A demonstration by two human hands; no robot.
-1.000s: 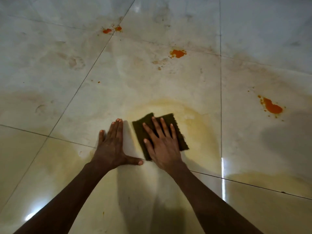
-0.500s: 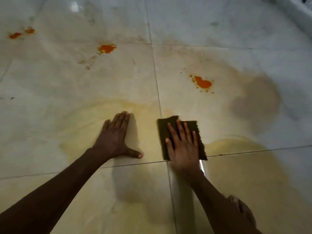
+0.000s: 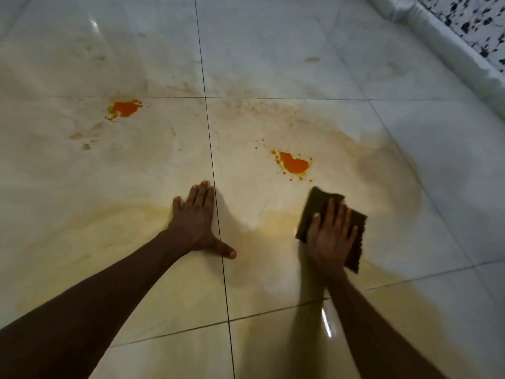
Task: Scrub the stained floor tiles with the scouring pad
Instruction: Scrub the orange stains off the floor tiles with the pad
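A dark green scouring pad (image 3: 318,205) lies flat on the glossy pale floor tiles (image 3: 273,64). My right hand (image 3: 332,236) presses on it with straight fingers, covering its middle. An orange stain (image 3: 293,163) sits just beyond the pad, a hand's width from its far corner. A second orange stain (image 3: 124,108) lies farther off to the left. My left hand (image 3: 195,224) rests flat on the tile beside a grout line, fingers straight and thumb spread out. A wet yellowish smear (image 3: 114,231) spreads over the tiles around both hands.
A white raised edge (image 3: 448,42) runs diagonally across the top right, with a black-speckled surface (image 3: 481,15) behind it. Dark grout lines (image 3: 210,149) cross the floor. Faint brownish marks lie on the far tiles.
My right hand has slid the pad to the right and forward, closer to the orange stain. The view has swung right, bringing the white edge into sight. My left hand stays planted.
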